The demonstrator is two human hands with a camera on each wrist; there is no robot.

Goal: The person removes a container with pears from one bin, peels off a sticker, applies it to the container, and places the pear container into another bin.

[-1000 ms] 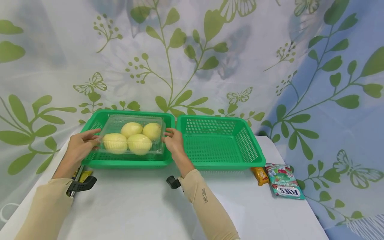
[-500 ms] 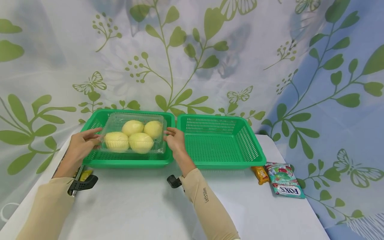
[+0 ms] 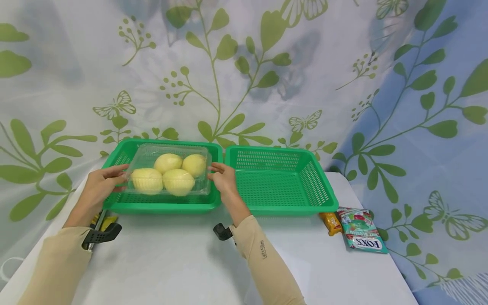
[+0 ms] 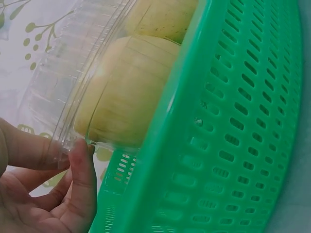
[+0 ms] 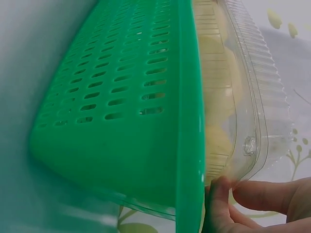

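A clear plastic clamshell container (image 3: 142, 159) with several pale yellow fruits (image 3: 178, 182) inside is at the left green basket (image 3: 162, 207). In both wrist views it shows partly above the basket's rim. My left hand (image 3: 100, 186) grips its left end; the left wrist view shows thumb and fingers pinching the rim of the clear plastic. At the opposite end my right hand (image 3: 224, 180) pinches the near right corner, as the right wrist view shows. The container's underside is partly hidden by the basket wall.
A second green basket (image 3: 280, 207) stands close on the right. Beyond it lie a small orange packet (image 3: 331, 223) and a teal FOX'S candy bag (image 3: 361, 231). A yellow item (image 3: 109, 222) sits by my left wrist. A patterned curtain (image 3: 244, 63) hangs behind the white table (image 3: 171, 258).
The container shifts slightly right and up, then settles back a little to the left. Both hands keep their grip and move with it. The baskets stay put.
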